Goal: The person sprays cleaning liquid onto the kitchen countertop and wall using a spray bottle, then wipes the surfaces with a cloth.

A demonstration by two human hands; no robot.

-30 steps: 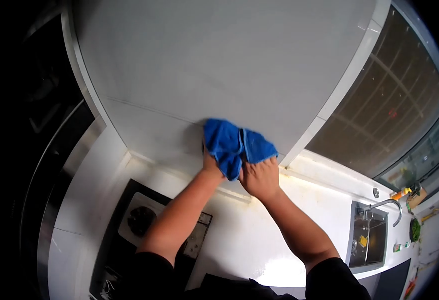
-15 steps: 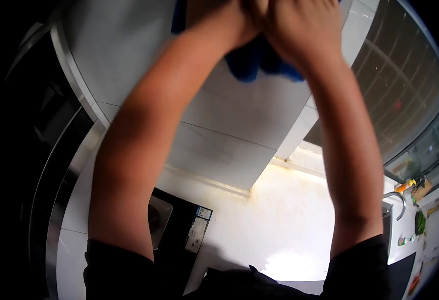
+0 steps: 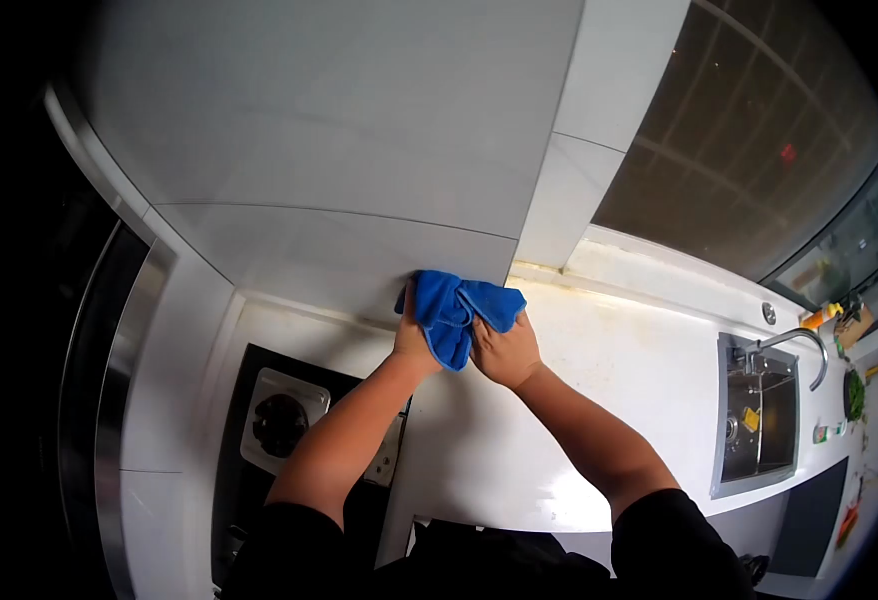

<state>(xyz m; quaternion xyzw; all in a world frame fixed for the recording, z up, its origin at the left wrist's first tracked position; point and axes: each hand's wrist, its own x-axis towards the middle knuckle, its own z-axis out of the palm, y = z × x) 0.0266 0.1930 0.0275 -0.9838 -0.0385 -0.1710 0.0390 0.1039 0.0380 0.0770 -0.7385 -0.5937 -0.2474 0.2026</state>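
Observation:
A crumpled blue cloth (image 3: 446,312) is bunched between my two hands, low against the grey-white tiled wall (image 3: 359,130), close to where it meets the counter. My left hand (image 3: 415,340) grips the cloth's left side, with its fingers partly covered by the fabric. On the right side, my right hand (image 3: 506,350) is closed on the same cloth, its knuckles toward me. Both forearms reach forward over the counter. Whether the cloth touches the wall or the counter below it is hard to tell.
A black gas stove (image 3: 244,440) with a burner lies at left. The white countertop (image 3: 599,390) runs right to a steel sink (image 3: 759,420) with a curved faucet (image 3: 809,345). An orange bottle (image 3: 821,316) stands behind the sink, below a dark window (image 3: 749,150).
Both hands and the blue cloth have come down from high on the wall to near the counter. The view has shifted, and the sink and stove now show more fully.

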